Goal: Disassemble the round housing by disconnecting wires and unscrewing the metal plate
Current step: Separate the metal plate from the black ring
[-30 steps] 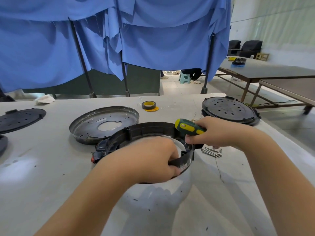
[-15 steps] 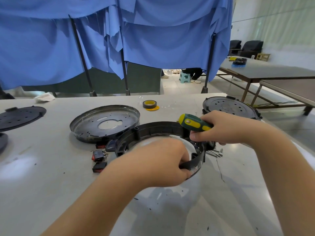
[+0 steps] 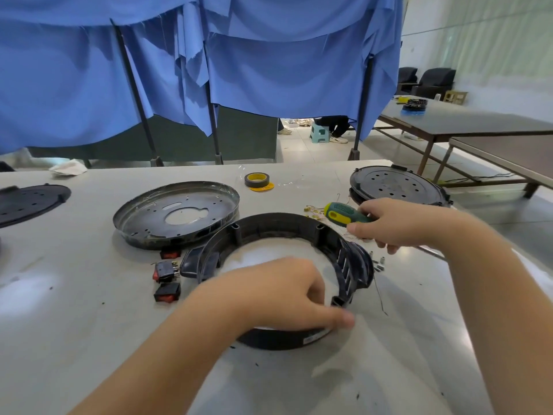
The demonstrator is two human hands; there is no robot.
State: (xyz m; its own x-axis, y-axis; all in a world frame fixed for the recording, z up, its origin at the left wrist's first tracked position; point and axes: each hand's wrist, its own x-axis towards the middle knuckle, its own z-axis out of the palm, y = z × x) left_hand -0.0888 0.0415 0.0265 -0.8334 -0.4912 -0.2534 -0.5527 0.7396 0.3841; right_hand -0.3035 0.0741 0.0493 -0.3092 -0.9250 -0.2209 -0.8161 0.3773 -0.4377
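Blue cloth sheets (image 3: 269,70) hang over dark metal stands (image 3: 136,94) behind the pale worktable (image 3: 74,339). Through a gap below the cloth, a pale tiled floor (image 3: 302,148) and a small green stool (image 3: 319,133) show. To the right stand two dark-topped tables (image 3: 466,121) on metal legs, black armchairs (image 3: 434,82) beyond them, against a white wall (image 3: 484,34).

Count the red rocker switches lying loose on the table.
3. All sit left of the black ring housing: one red rocker switch by the metal plate's front rim, one just below it, one nearest the camera. The left hand might hide more.
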